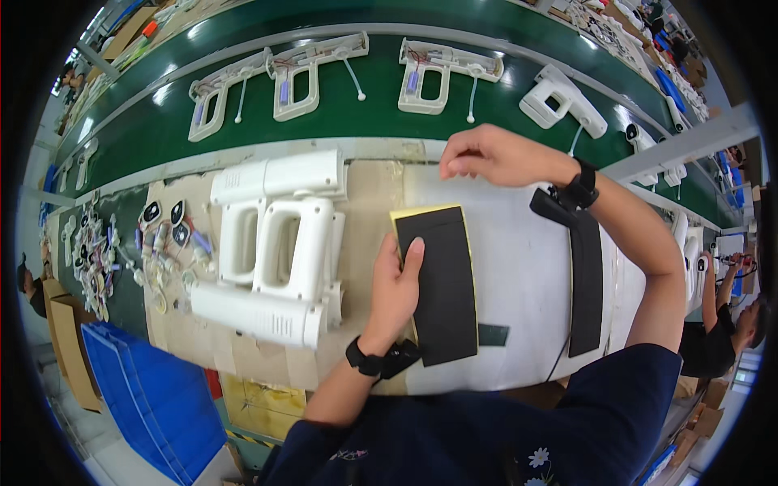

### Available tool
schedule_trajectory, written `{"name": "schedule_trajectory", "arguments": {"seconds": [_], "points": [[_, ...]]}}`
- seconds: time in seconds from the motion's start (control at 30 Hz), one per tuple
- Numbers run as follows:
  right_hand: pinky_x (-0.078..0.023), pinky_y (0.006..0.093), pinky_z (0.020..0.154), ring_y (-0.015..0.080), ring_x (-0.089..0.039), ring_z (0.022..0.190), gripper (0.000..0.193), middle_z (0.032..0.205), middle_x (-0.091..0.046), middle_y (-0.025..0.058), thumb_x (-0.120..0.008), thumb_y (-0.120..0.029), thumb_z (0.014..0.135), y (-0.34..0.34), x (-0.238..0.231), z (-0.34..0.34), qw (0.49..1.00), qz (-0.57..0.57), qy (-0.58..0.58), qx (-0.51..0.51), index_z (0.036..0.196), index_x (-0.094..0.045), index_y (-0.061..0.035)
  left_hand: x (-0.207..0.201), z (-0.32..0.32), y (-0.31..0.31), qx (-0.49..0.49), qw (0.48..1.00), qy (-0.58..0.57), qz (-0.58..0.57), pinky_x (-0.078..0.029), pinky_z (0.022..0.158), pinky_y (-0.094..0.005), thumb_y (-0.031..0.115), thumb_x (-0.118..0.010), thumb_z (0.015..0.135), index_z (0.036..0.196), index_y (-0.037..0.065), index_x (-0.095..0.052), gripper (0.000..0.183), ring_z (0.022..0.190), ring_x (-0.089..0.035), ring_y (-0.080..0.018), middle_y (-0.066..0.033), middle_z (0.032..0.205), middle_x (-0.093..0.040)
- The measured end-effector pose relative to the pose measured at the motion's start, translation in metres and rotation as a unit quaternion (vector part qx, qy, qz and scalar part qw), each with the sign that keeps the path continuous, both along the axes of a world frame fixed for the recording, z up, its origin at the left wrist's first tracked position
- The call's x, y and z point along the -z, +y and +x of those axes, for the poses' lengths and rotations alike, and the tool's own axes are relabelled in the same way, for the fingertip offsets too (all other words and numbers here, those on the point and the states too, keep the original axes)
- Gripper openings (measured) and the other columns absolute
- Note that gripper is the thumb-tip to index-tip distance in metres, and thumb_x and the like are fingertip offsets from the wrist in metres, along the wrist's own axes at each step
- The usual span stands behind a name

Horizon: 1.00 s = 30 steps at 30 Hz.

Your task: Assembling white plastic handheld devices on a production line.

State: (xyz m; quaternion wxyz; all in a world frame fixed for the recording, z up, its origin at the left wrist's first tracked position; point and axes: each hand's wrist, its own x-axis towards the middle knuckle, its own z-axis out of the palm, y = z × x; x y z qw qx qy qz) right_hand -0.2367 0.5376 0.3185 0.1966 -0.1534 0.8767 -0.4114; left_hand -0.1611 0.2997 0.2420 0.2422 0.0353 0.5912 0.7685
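Observation:
My left hand (392, 293) grips the left edge of a black foam sheet (444, 279), thumb on top and fingers beneath. The sheet has a yellow backing that shows along its edges, and thin cut lines cross its black face. Above its upper end, apart from it, my right hand (504, 158) is raised with the fingers curled in. Whether anything small is between those fingers cannot be made out. Both wrists wear black straps with a dark device. Under my right forearm lies another black strip (587, 292) on the pale worktop (523, 283).
White plastic handle housings (293, 243) are stacked left of the sheet. Beyond them lie small lensed parts (180, 215) and a heap of wired pieces (96, 263). A green conveyor (373, 93) carries open white housings (296, 81). A blue bin (154, 405) stands lower left.

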Motion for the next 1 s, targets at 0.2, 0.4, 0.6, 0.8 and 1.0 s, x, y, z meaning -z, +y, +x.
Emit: {"name": "schedule_trajectory", "arguments": {"seconds": [0.2, 0.4, 0.6, 0.8, 1.0], "points": [[-0.048, 0.0304, 0.066, 0.0192, -0.059, 0.073, 0.029, 0.086, -0.063, 0.007, -0.075, -0.02, 0.081, -0.013, 0.025, 0.004, 0.997, 0.012, 0.018, -0.077, 0.103, -0.07, -0.0023, 0.005, -0.015, 0.016, -0.02, 0.999, -0.016, 0.033, -0.049, 0.08, -0.0231, 0.014, -0.051, 0.1, 0.115, -0.001, -0.05, 0.021, 0.091, -0.059, -0.0085, -0.0074, 0.104, -0.064], [-0.047, 0.0347, 0.069, 0.0245, -0.057, 0.075, 0.028, 0.089, -0.06, 0.0091, -0.072, -0.022, 0.084, -0.005, 0.03, 0.014, 0.994, 0.024, 0.046, -0.1, 0.105, -0.07, -0.0031, -0.002, -0.02, 0.017, -0.007, 0.997, -0.059, 0.056, -0.048, 0.081, -0.0223, 0.01, -0.052, 0.099, 0.116, -0.001, -0.048, 0.02, 0.092, -0.059, -0.0082, -0.0074, 0.103, -0.064], [-0.044, 0.0355, 0.07, 0.0253, -0.056, 0.079, 0.03, 0.091, -0.056, 0.0104, -0.067, -0.021, 0.088, -0.004, 0.015, 0.018, 0.996, 0.046, 0.01, -0.072, 0.112, -0.067, -0.0028, 0.012, -0.026, 0.019, 0.028, 0.996, -0.045, 0.074, -0.048, 0.083, -0.0226, 0.008, -0.053, 0.098, 0.118, 0.0, -0.046, 0.023, 0.095, -0.059, -0.0083, -0.0083, 0.107, -0.064], [-0.046, 0.0325, 0.069, 0.017, -0.057, 0.077, 0.024, 0.085, -0.06, 0.0083, -0.059, -0.022, 0.095, 0.007, 0.025, 0.013, 0.996, 0.009, -0.075, -0.046, 0.104, -0.066, -0.0008, 0.017, -0.03, 0.017, 0.043, 0.99, -0.074, 0.11, -0.047, 0.086, -0.0232, 0.007, -0.053, 0.098, 0.12, 0.0, -0.044, 0.024, 0.098, -0.059, -0.0093, -0.0091, 0.111, -0.063], [-0.049, 0.023, 0.072, 0.0064, -0.057, 0.078, 0.029, 0.086, -0.067, 0.0009, -0.058, -0.027, 0.097, 0.075, 0.045, -0.068, 0.987, -0.057, 0.006, 0.153, 0.101, -0.067, 0.0007, 0.034, -0.035, 0.014, 0.011, 0.994, -0.075, 0.079, -0.047, 0.087, -0.024, 0.009, -0.052, 0.099, 0.119, 0.001, -0.044, 0.024, 0.099, -0.059, -0.009, -0.0089, 0.112, -0.064]]}}
